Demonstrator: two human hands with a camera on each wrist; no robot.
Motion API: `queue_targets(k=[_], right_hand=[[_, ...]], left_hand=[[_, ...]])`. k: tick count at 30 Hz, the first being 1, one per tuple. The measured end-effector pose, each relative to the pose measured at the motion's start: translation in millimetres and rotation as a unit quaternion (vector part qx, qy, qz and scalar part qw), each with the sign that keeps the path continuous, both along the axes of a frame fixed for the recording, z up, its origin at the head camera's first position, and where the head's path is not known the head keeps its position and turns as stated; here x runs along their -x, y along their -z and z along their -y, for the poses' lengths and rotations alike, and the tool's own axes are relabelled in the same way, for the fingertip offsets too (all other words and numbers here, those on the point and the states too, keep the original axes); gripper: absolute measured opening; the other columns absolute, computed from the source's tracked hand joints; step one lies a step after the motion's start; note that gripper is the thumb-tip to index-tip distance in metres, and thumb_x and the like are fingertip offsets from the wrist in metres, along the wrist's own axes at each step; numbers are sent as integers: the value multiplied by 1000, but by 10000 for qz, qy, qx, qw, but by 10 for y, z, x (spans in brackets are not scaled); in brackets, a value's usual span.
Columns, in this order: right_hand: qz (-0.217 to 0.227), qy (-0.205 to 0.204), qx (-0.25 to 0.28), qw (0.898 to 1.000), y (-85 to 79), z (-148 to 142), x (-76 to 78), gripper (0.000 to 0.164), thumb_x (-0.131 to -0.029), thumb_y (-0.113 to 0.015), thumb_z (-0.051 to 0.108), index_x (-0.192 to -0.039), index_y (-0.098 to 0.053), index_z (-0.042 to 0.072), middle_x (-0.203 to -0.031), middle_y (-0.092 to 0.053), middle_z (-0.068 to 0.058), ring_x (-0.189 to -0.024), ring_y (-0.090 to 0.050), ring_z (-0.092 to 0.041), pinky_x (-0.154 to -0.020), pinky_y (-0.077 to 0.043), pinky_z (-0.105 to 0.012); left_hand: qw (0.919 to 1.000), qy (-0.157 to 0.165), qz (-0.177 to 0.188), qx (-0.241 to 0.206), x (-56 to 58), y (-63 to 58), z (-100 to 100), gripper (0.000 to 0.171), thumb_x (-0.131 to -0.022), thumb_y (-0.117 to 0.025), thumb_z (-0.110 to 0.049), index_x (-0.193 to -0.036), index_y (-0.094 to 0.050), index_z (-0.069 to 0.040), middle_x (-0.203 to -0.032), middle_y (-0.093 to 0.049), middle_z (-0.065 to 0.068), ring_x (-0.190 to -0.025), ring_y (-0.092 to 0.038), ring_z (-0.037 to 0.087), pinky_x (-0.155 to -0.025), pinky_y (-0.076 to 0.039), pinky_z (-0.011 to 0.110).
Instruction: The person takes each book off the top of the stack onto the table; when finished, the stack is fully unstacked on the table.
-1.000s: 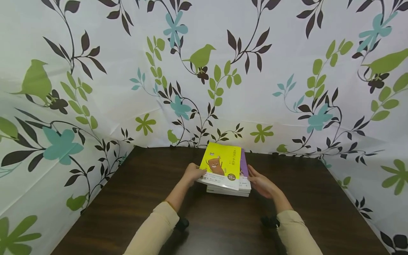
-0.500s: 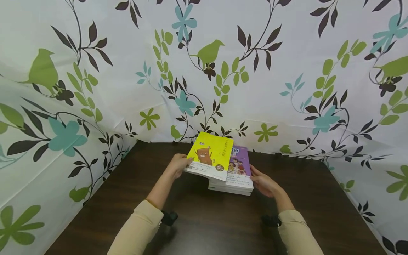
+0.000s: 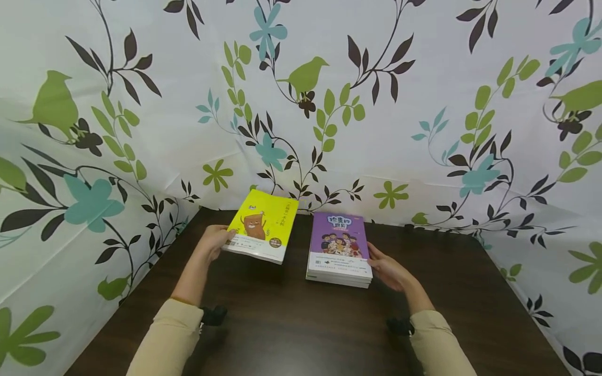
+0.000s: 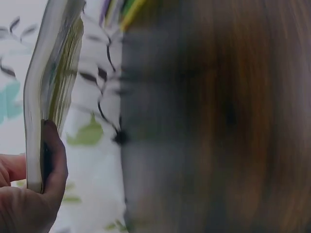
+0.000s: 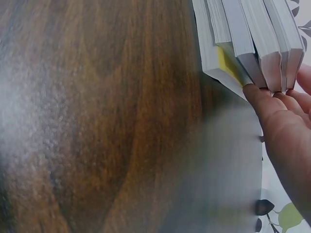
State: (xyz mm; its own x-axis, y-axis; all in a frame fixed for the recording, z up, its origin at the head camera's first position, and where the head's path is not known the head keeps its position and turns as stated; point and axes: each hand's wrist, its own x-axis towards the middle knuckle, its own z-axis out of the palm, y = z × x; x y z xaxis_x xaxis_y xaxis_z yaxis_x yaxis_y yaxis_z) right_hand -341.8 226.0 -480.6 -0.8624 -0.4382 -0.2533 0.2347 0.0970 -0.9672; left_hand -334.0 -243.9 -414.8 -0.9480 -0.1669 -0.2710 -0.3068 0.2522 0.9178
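Note:
A yellow book (image 3: 263,222) with a brown cartoon figure on its cover is pinched at its left edge by my left hand (image 3: 213,242). It hangs tilted above the table, left of the stack. In the left wrist view the yellow book (image 4: 35,111) shows edge-on, between thumb and fingers. A purple book (image 3: 337,232) with cartoon people lies on top of a stack of several books (image 3: 337,280). My right hand (image 3: 391,269) rests against the stack's right side, and in the right wrist view its fingertips (image 5: 252,92) touch the book edges.
The dark brown wooden table (image 3: 301,324) spreads around the stack. Behind it hangs a white cloth (image 3: 400,120) printed with leaves and birds, meeting the table's back edge.
My left hand has lifted the yellow book off the stack and carried it to the left, uncovering the purple book. My right hand has stayed at the stack's side.

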Motion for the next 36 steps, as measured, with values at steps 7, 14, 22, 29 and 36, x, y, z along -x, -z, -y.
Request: queue_targets(k=[7, 14, 22, 29, 36], right_hand=[[24, 29, -18, 10000, 9, 13, 33, 71, -103, -35, 5, -156, 12, 11, -162, 17, -16, -151, 6, -35, -120, -3, -53], [0, 78, -177, 9998, -33, 28, 44, 72, -103, -37, 5, -157, 10, 12, -163, 15, -15, -150, 8, -34, -120, -3, -53], [44, 141, -152, 9998, -38, 56, 18, 72, -103, -36, 4, -157, 11, 12, -163, 16, -14, -150, 10, -33, -121, -1, -52], [63, 172, -287, 9994, -1, 30, 47, 71, -103, -36, 5, -157, 10, 15, -164, 15, -14, -151, 8, -33, -121, -3, -52], [24, 194, -266, 9995, 27, 13, 73, 72, -103, -38, 7, -157, 9, 14, -164, 13, -15, -151, 6, -34, -120, -4, -53]], left_hand=[[9981, -303, 314, 441, -64, 151, 482, 54, -102, -45, -17, -144, -34, 13, -107, -63, 19, -76, -62, 14, -69, -53, 28], [9978, -447, 331, 367, -40, 335, 717, 51, -101, -44, -14, -140, -37, 18, -94, -65, 13, -71, -60, 11, -63, -52, 25], [9928, -814, 482, 740, 126, 578, 785, 49, -98, -47, -14, -134, -44, 19, -102, -63, 24, -75, -61, 19, -59, -50, 24], [9832, -1135, 410, 1369, 191, 696, 755, 50, -95, -49, -14, -132, -46, 20, -118, -57, 33, -94, -58, 33, -76, -53, 36], [9499, -1024, -141, 2950, 141, 540, 691, 44, -92, -52, -12, -122, -55, 21, -123, -56, 38, -114, -51, 51, -102, -38, 58]])
